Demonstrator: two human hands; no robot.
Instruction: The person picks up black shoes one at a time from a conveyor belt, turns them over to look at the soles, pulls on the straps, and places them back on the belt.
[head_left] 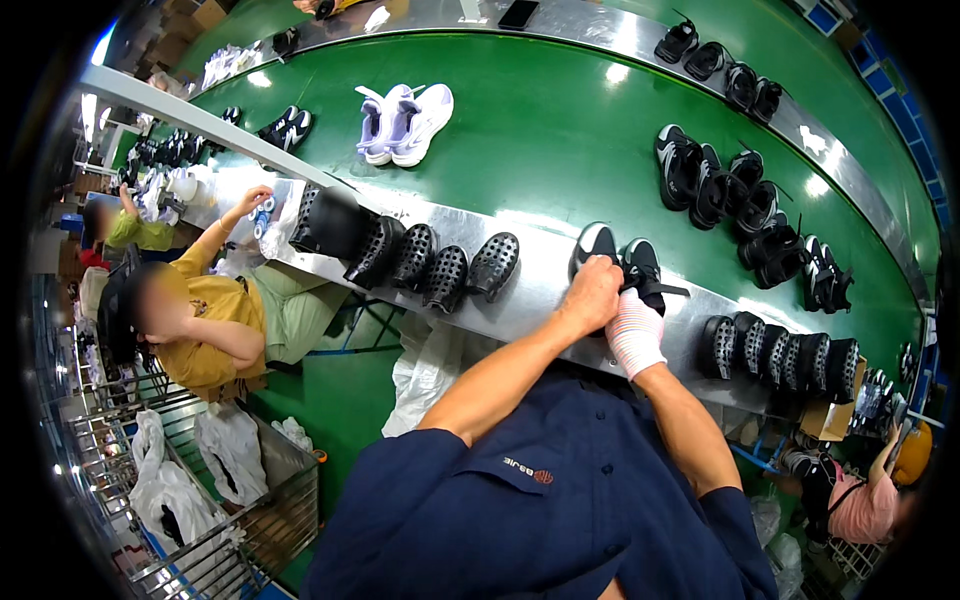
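A pair of black sneakers with pale toe caps stands on the metal ledge in front of me, toes pointing away: the left sneaker (597, 240) and the right sneaker (645, 262). My bare left hand (592, 297) is closed at the opening of the pair, its fingertips bent inward. Against it, my right hand (636, 335), in a pink-and-white striped glove, grips at the heel end of the right sneaker. A dark strap or lace (672, 290) sticks out to the right beside its fingers. The exact spot both hands pinch is hidden by the fingers.
Black studded shoe-shaped forms (494, 265) line the ledge to the left, and more forms (775, 352) to the right. Lilac-white sneakers (405, 125) and several black sneakers (708, 185) lie on the green belt (540, 120). A co-worker in yellow (215, 320) sits at left, beside a wire cart (290, 500).
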